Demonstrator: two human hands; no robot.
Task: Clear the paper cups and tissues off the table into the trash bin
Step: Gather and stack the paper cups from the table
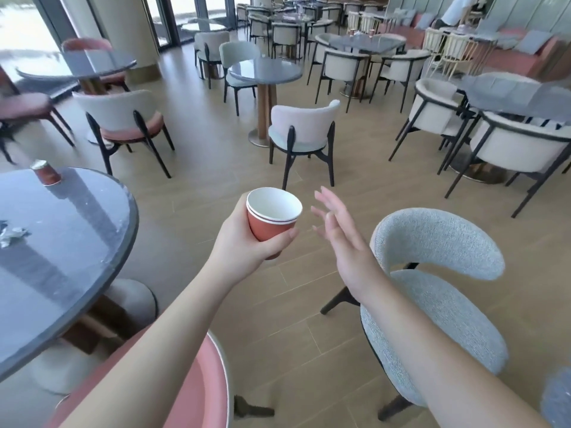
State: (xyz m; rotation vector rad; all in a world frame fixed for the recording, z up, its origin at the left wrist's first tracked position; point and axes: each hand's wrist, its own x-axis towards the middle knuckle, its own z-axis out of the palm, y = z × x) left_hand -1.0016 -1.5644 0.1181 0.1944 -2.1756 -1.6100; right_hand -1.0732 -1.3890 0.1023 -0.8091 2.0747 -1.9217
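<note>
Cups (pixel 272 219), two nested, were gripped by the left hand (pixel 247 239) off the table (pixel 77 230), probably stacked for one carry. The right hand (pixel 340 233) was spread, empty. Another cup (pixel 46 172) and tissue (pixel 12 236) lay on the table; no bin visible.

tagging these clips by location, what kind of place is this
Most likely a cafe or restaurant dining area. Many round tables with upholstered chairs fill the room, bench seating lines the far wall, and used paper cups sit in the left hand, with another cup on the near table.
</note>
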